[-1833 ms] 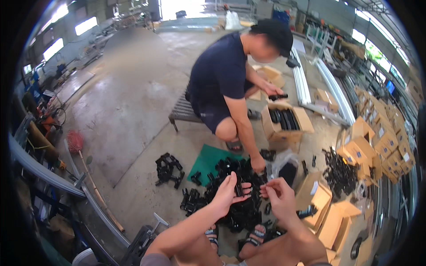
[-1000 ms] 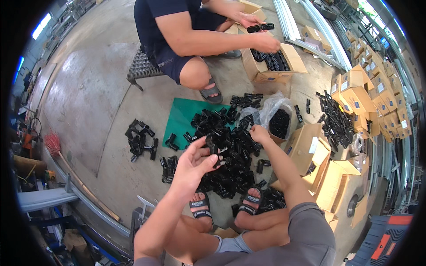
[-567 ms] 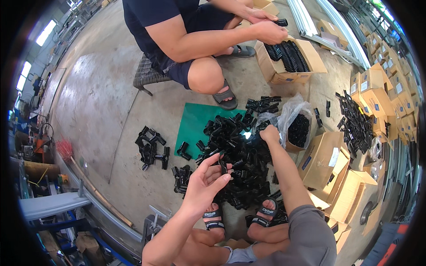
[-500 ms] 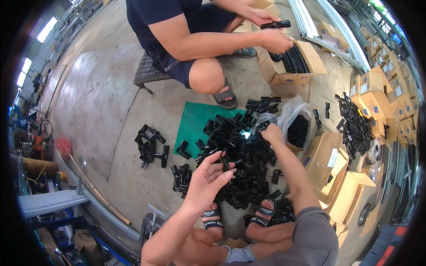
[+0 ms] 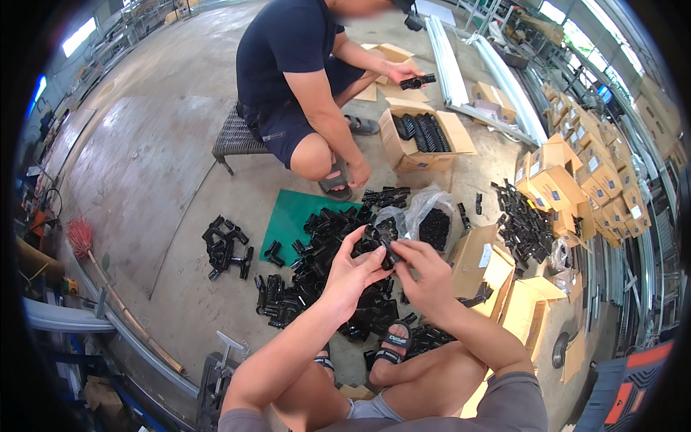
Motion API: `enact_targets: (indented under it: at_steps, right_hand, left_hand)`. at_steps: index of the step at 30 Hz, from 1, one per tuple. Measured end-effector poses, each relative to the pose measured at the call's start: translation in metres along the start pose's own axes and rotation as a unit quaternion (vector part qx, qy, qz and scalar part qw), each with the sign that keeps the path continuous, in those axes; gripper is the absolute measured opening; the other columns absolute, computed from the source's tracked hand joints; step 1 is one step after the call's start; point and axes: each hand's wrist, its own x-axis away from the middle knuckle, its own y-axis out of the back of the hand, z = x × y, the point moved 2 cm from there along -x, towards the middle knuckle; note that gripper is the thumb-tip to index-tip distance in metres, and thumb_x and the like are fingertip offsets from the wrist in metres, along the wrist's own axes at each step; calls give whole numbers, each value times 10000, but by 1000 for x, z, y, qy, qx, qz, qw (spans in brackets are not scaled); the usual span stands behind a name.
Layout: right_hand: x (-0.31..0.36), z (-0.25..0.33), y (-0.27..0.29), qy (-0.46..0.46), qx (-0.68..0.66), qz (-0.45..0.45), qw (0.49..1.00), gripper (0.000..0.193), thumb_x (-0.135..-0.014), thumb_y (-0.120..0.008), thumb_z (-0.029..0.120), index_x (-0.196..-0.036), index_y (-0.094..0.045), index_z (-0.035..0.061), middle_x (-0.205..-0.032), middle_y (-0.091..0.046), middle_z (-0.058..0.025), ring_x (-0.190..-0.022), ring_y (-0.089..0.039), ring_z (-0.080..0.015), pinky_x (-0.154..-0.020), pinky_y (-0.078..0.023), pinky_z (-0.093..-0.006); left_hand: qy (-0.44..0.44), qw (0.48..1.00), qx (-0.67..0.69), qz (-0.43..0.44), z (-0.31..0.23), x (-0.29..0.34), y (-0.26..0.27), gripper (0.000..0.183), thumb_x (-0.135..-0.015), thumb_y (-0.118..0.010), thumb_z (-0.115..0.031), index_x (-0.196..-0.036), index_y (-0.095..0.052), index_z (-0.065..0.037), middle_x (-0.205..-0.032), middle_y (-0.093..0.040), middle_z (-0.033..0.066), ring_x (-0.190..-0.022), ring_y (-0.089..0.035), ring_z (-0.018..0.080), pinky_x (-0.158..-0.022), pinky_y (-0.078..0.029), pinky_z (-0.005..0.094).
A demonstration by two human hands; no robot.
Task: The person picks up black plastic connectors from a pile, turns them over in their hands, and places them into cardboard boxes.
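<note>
My left hand (image 5: 351, 279) and my right hand (image 5: 429, 279) meet above a heap of glossy black pipe fittings (image 5: 371, 306). Between their fingertips is a black pipe fitting (image 5: 389, 252), gripped from both sides; fingers hide part of it, and any smaller piece there cannot be made out. Below, the heap spreads partly over a green sheet (image 5: 277, 214) on the concrete floor. Just beyond my hands stands a clear plastic bag (image 5: 430, 199) with small black parts in it.
Opposite me, a seated person (image 5: 284, 79) holds a black fitting (image 5: 417, 81) beside a carton of stacked fittings (image 5: 403, 156). More fittings (image 5: 229, 245) lie at left, another pile (image 5: 524, 223) at right. Open cartons (image 5: 529, 309) stand by my right arm; a broom (image 5: 80, 239) lies far left.
My right hand has come back from the far side of the heap to join my left hand at the fitting. The other person's near hand has dropped from the carton toward the foot.
</note>
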Motion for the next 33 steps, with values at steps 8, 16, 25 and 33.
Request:
enact_targets:
  at_steps: [8,16,25,33]
  right_hand:
    - [15,49,29,70,31,-18,997,287,-849,-769,73,-1126,-717,17,-1151,-711,-160,-983,-706,-314,-836,-569,-373]
    - [13,33,26,-229,-268,-62,934,400,-879,-790,94,-1209,-582,8,-1060,-674,-94,-900,-649,-109,-796,-532,-265]
    - [17,19,35,-249,-264,36,931,634,-840,-781,37,-1417,-519,47,-1142,-642,-87,-981,-639,-135,-879,-533,-291]
    - [22,34,38,-172,-307,40,935,635,-869,-730,-9,-1459,-495,14,-1281,-614,-113,-1124,-622,-164,-939,-555,-317]
  left_hand:
    - [-36,993,36,109,-15,36,-13,625,-990,-626,-38,-1528,-330,-156,-1211,-661,104,-1092,-657,181,-921,-570,349]
    - [-155,958,-182,157,-18,51,-21,671,-919,-659,73,-1511,-413,-124,-1229,-657,95,-1120,-630,147,-965,-523,326]
    - [-187,915,-318,165,-9,49,-23,620,-911,-675,66,-1471,-472,-103,-1278,-656,113,-1155,-636,175,-1035,-493,346]
    - [-217,922,-288,143,-15,50,-21,633,-887,-711,35,-1465,-501,-111,-1261,-676,136,-1114,-668,190,-972,-536,346]
